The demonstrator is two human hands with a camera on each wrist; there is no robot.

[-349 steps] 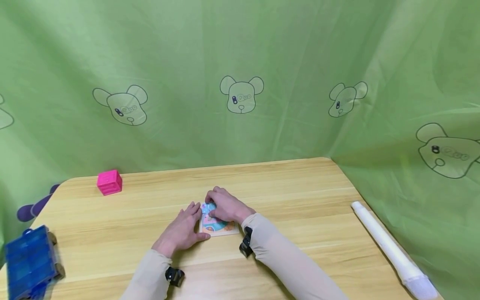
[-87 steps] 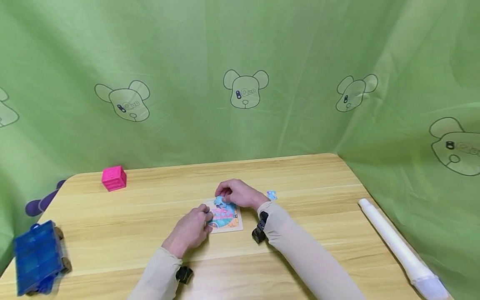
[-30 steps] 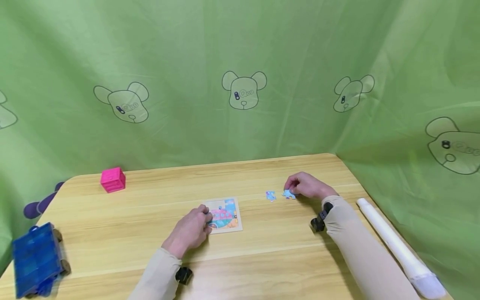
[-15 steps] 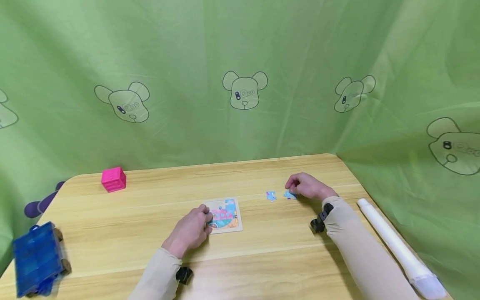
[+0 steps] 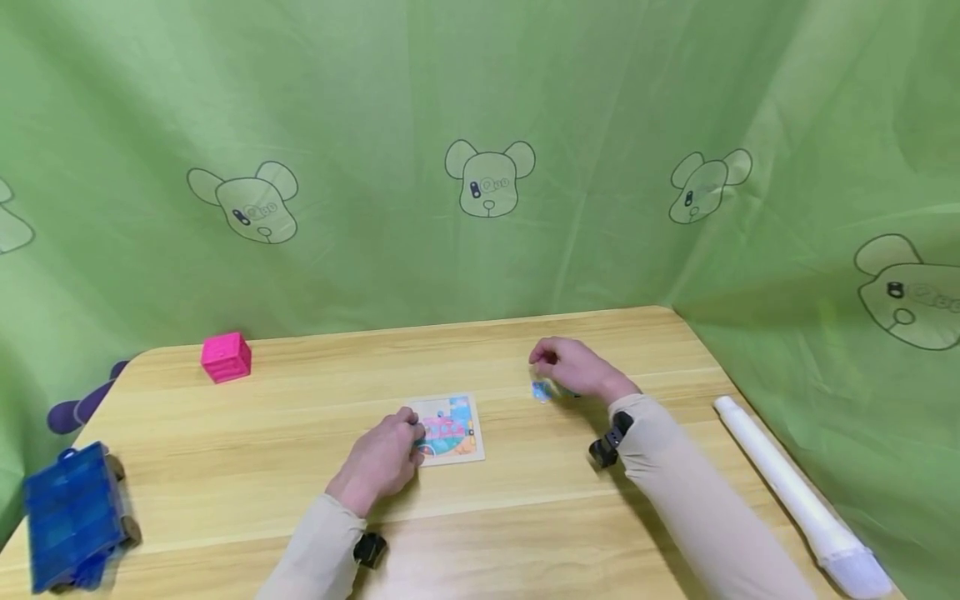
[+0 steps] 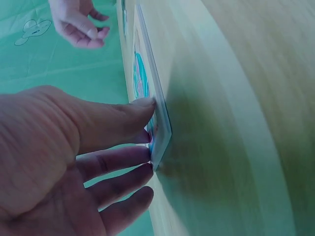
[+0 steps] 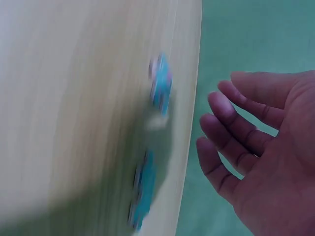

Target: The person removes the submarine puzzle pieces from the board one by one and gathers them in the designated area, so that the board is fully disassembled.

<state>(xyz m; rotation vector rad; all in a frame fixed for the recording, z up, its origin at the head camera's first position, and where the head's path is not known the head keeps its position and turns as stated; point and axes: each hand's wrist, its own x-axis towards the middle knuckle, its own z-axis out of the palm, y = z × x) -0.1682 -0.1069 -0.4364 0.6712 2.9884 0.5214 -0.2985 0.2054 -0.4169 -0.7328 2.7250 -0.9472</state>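
A small square jigsaw board (image 5: 477, 437) with a pale frame and a partly filled pink, blue and orange picture lies mid-table. My left hand (image 5: 381, 458) rests at its left side; in the left wrist view the thumb and fingertips touch the board (image 6: 156, 93) near one corner. To the right, my right hand (image 5: 573, 367) hovers over two loose jigsaw pieces, its fingers loosely bent and holding nothing. The pink-and-blue piece (image 5: 540, 391) shows beside the hand, while the blue piece (image 7: 143, 189) is mostly hidden under it in the head view. Both pieces look blurred in the right wrist view.
A pink cube (image 5: 227, 357) stands at the back left. On the left edge sits a blue see-through toy cart (image 5: 75, 512) with wheels. A long white roll (image 5: 798, 496) lies along the right edge. Green printed cloth (image 5: 360, 250) hangs behind the table.
My right hand took a blue piece off the board and set it right of the other loose piece. It has since let go, risen and moved left. My left hand stays at the board.
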